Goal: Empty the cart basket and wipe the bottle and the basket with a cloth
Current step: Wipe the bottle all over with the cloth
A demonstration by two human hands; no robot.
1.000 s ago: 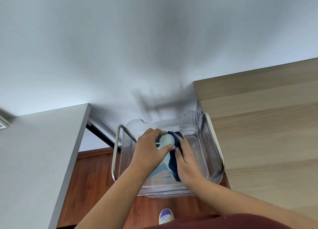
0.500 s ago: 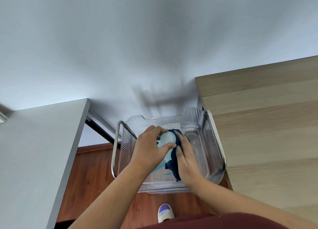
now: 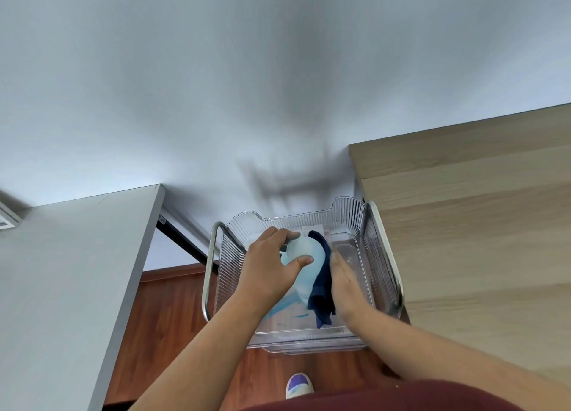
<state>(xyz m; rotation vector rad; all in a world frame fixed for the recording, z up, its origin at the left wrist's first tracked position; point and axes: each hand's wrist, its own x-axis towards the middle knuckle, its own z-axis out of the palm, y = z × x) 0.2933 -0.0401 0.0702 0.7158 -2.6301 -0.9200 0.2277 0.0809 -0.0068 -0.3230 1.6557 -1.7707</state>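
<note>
Both forearms reaching forward, left hand [image 3: 268, 272] curled round bottle [image 3: 304, 279], right hand [image 3: 346, 284] flat against cloth [image 3: 322, 290]

No word or number can be read anywhere. The bottle [image 3: 304, 274] carries a label [image 3: 287, 314] with blue print on its lower part, but the marks are too blurred to give any letter. A pale card [image 3: 312, 228] stands at the far wall of the basket [image 3: 349, 206], and its print is too small to tell. A small white sticker [image 3: 162, 221] on the dark bar [image 3: 182, 240] under the left bench [image 3: 61, 271] is also not legible.
</note>
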